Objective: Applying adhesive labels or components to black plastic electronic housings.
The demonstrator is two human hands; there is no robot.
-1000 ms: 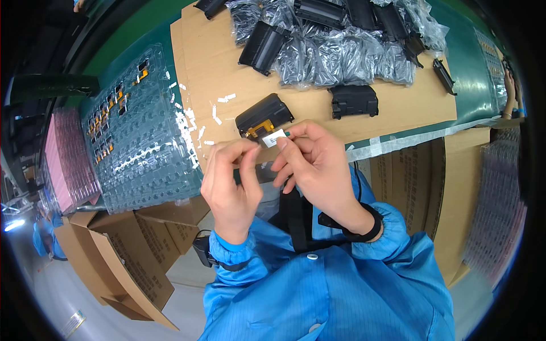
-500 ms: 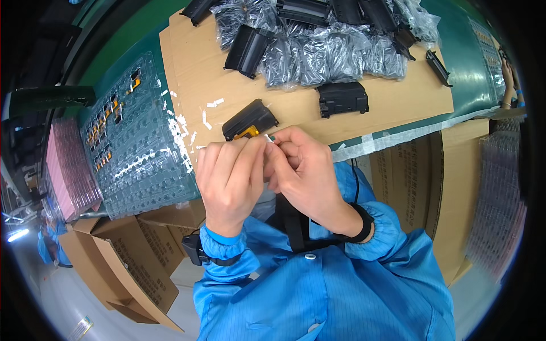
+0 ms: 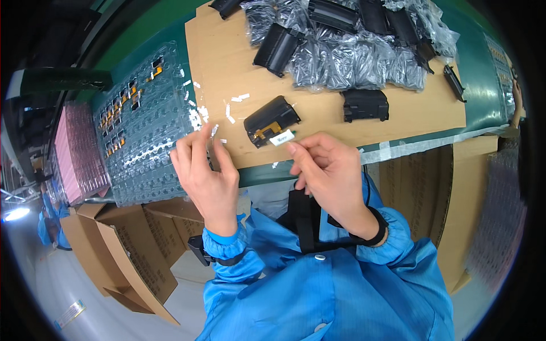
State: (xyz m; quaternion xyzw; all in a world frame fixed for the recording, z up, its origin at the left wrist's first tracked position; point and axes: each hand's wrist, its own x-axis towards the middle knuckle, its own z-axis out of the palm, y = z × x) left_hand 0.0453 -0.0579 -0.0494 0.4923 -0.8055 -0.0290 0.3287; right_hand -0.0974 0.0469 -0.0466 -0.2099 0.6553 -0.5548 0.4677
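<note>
Between the thumb and fingers of my right hand (image 3: 330,173) is a small white rectangular piece (image 3: 282,137) with dark marks and a bit of green at its edge. It sits right at the near edge of a black plastic housing (image 3: 274,116), over the end of an orange flex cable (image 3: 266,132); whether they are joined I cannot tell. My left hand (image 3: 206,182) is open at the cardboard's left edge, thumb and index finger apart. A small white strip (image 3: 214,130) shows near those fingertips, apparently loose.
White scraps (image 3: 196,118) litter the cardboard sheet (image 3: 318,133). Left stands a clear blister tray (image 3: 145,148) with small orange-and-black parts. Black housings (image 3: 365,105) and plastic-bagged ones (image 3: 352,62) lie farther back. Open cartons (image 3: 128,256) stand below the bench.
My hands, together before, have parted. The left has swung left and opened; the right keeps the white piece, now in plain sight. The whole view has shifted slightly.
</note>
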